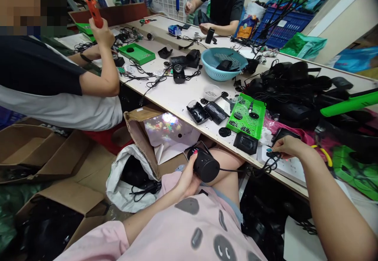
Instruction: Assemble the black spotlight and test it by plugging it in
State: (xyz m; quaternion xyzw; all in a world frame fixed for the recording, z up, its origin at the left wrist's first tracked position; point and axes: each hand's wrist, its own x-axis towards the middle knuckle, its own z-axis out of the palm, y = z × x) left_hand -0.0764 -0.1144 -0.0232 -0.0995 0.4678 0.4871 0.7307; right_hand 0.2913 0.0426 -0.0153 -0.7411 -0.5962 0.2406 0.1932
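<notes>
Item: black cylindrical device [204, 166], held over the lap, just below the near edge of the white worktable [180, 95].
L hand [186, 180]: wrapped round the device body, thumb on top.
R hand [288, 147]: fingers pinched on a black plug [272, 154] at a white power strip [291, 168] on the table edge; black cable [251, 170] runs from plug to device.
Nearby on table: green tray [247, 116] w/ small black parts, beside R hand; blue basket [225, 63] further in; heap of black units [298, 91] right of tray.
Others: two co-workers at the table (one [97, 36] raising an orange tool [94, 12]).
Below table: open cardboard box [141, 133], white bag [124, 174].
</notes>
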